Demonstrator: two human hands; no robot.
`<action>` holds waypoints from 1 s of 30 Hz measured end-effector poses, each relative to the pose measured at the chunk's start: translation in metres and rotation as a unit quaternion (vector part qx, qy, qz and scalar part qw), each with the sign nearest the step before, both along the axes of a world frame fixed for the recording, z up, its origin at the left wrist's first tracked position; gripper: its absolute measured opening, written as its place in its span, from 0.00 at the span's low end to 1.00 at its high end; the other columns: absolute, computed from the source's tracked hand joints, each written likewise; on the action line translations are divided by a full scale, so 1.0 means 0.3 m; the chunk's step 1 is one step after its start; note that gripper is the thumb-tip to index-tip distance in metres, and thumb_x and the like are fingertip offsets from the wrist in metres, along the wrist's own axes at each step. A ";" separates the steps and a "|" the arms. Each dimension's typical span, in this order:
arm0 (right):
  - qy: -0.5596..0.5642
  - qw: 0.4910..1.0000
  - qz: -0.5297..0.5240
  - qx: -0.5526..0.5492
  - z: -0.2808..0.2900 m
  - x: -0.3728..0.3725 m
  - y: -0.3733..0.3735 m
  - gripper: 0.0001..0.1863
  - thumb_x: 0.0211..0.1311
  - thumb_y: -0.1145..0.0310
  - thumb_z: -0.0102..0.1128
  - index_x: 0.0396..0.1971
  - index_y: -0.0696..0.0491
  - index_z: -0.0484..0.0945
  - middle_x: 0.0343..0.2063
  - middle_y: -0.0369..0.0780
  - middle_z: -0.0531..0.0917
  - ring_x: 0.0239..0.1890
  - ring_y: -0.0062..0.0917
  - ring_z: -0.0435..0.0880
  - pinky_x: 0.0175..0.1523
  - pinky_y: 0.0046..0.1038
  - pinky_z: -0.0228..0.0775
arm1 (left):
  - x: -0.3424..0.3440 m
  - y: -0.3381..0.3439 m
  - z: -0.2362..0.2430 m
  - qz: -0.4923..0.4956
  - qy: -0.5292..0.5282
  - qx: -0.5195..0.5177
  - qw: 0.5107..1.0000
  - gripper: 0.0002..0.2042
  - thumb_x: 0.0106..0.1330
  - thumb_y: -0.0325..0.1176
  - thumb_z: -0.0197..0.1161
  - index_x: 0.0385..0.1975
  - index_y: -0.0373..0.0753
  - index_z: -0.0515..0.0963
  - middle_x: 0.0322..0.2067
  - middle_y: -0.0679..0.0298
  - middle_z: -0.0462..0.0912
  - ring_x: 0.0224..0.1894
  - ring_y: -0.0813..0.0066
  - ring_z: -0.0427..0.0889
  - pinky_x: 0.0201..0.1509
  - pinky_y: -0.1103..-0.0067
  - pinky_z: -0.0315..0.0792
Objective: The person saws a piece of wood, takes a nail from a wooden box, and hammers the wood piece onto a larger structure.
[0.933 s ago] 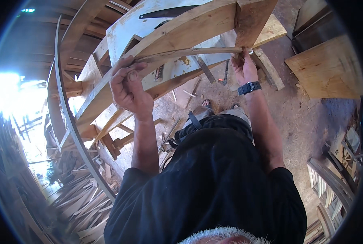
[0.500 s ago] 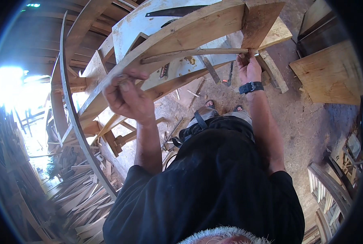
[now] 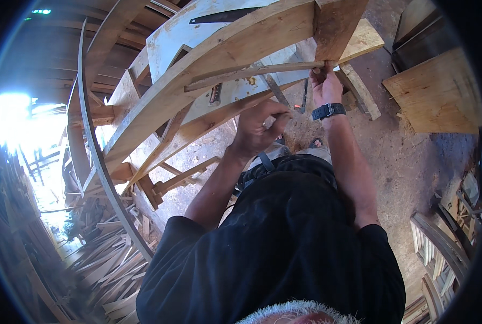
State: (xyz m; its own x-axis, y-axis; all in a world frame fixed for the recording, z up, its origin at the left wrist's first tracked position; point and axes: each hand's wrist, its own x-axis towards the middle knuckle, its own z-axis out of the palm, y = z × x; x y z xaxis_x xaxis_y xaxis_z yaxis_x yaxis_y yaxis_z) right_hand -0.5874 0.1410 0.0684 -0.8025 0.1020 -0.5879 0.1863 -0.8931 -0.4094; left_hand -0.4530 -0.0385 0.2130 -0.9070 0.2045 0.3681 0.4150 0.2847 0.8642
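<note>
My right hand (image 3: pixel 327 85), a dark watch at its wrist, grips the right end of a thin wooden strip (image 3: pixel 252 71) where it meets an upright board (image 3: pixel 335 32). The strip runs leftward to a large curved plywood rib (image 3: pixel 227 46) of a wooden frame. My left hand (image 3: pixel 260 124) is in mid-air below the strip, apart from it, fingers bent together; whatever they may hold is too small to make out. Behind the rib lies a white panel (image 3: pixel 176 40) with a dark saw blade (image 3: pixel 219 15) on it.
A curved batten (image 3: pixel 95 151) runs down the left, beside loose offcuts (image 3: pixel 106 259). A plywood sheet (image 3: pixel 430 92) stands at right, above stacked curved pieces (image 3: pixel 440 243). A dark bar with an orange part (image 3: pixel 297 107) and wooden braces (image 3: pixel 165 189) lie beyond my hands.
My left hand has left the strip and the rib, moving right and slightly down toward my right hand. My right hand stays at the strip's right end; the strip still spans the same place.
</note>
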 end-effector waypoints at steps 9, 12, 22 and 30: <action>0.067 0.996 -0.026 -0.055 -0.044 0.005 -0.017 0.11 0.73 0.64 0.63 0.40 0.58 0.77 0.26 0.44 0.86 0.26 0.32 0.87 0.37 0.38 0.87 | -0.130 0.161 0.037 -0.194 0.019 -0.090 0.977 0.08 0.62 0.21 0.70 0.40 0.37 0.82 0.35 0.59 0.87 0.36 0.65 0.88 0.41 0.74 0.81; 0.043 0.998 -0.015 -0.048 -0.028 0.011 -0.021 0.11 0.75 0.65 0.61 0.41 0.58 0.78 0.30 0.42 0.86 0.29 0.30 0.87 0.40 0.37 0.87 | -0.162 0.198 0.032 -0.227 0.033 -0.110 0.967 0.09 0.61 0.22 0.71 0.39 0.37 0.82 0.36 0.60 0.88 0.37 0.63 0.89 0.42 0.73 0.81; -0.015 0.997 0.070 0.037 0.010 0.028 -0.042 0.14 0.72 0.60 0.65 0.38 0.58 0.79 0.27 0.43 0.86 0.27 0.30 0.86 0.36 0.32 0.82 | -0.322 0.303 0.022 -0.284 0.074 -0.150 0.944 0.09 0.61 0.26 0.73 0.39 0.39 0.83 0.35 0.63 0.88 0.36 0.65 0.89 0.40 0.71 0.81; 0.066 0.998 0.005 0.006 0.021 0.087 -0.133 0.14 0.72 0.58 0.66 0.36 0.55 0.79 0.27 0.40 0.85 0.26 0.28 0.84 0.35 0.31 0.79 | -0.405 0.445 -0.021 -0.383 0.076 -0.185 0.902 0.10 0.65 0.40 0.69 0.42 0.45 0.83 0.35 0.63 0.88 0.36 0.61 0.88 0.40 0.63 0.80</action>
